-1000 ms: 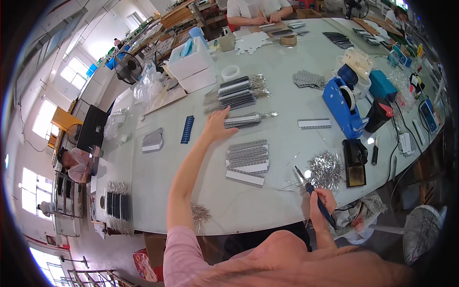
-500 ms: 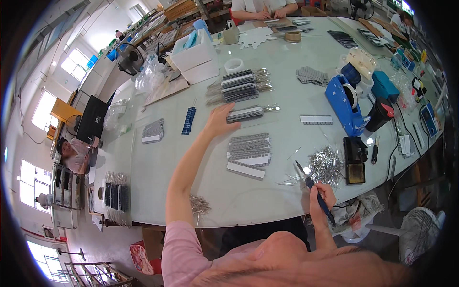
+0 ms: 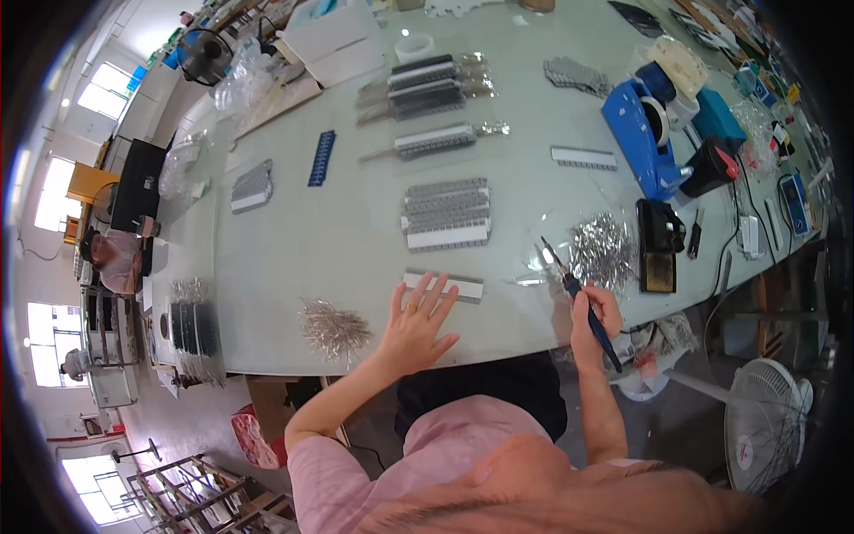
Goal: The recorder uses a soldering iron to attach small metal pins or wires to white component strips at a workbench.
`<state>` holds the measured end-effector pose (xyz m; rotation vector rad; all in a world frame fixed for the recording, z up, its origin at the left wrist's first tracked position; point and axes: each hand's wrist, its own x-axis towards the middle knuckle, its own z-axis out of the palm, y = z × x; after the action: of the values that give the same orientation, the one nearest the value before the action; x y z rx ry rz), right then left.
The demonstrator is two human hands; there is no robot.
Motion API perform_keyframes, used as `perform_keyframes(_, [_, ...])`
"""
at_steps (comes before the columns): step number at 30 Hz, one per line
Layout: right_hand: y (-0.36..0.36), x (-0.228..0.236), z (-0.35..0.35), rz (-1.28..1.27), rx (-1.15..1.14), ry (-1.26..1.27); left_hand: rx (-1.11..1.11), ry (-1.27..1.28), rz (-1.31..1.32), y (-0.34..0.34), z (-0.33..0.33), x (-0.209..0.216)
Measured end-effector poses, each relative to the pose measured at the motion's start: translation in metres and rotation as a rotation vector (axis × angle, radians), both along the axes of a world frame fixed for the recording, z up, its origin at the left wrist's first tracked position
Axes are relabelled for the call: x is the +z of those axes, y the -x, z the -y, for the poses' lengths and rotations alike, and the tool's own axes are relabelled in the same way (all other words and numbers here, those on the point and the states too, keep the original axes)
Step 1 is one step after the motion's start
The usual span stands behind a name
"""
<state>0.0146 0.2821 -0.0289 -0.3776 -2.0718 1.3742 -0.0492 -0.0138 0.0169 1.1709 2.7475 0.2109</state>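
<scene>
My left hand (image 3: 414, 331) is spread flat with its fingertips over a single white-and-grey strip (image 3: 469, 289) close to the table's near edge. Whether they press on it I cannot tell. Beyond it lies a stack of similar strips (image 3: 445, 214). In my right hand (image 3: 601, 313) is a dark blue soldering iron (image 3: 605, 344), held like a pen with its tip pointing away from me. A loose heap of shiny silver ribbons (image 3: 600, 251) lies just beyond that hand. Left of my left hand sits a bunch of thin metal leads (image 3: 334, 327).
Wired strip bundles (image 3: 427, 100) lie farther back, with one lone bundle (image 3: 436, 141) nearer. A dark blue strip (image 3: 322, 158) and grey pieces (image 3: 253, 187) are at left. A blue tape dispenser (image 3: 636, 147) and soldering stand (image 3: 658, 245) are at right.
My left hand has left the lone wired bundle and come back toward me, over the single strip. The view has tilted nearer. My right hand keeps the soldering iron.
</scene>
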Motion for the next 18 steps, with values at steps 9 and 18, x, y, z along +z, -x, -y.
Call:
perform_keyframes(9, [-0.009, -0.001, -0.003, -0.013, 0.081, 0.121, 0.324, -0.166, -0.002, -0.043, -0.049, -0.008])
perform_keyframes(18, [-0.032, 0.011, -0.006, -0.026, 0.082, 0.12, 0.277, -0.267, -0.132, -0.031, -0.115, -0.021])
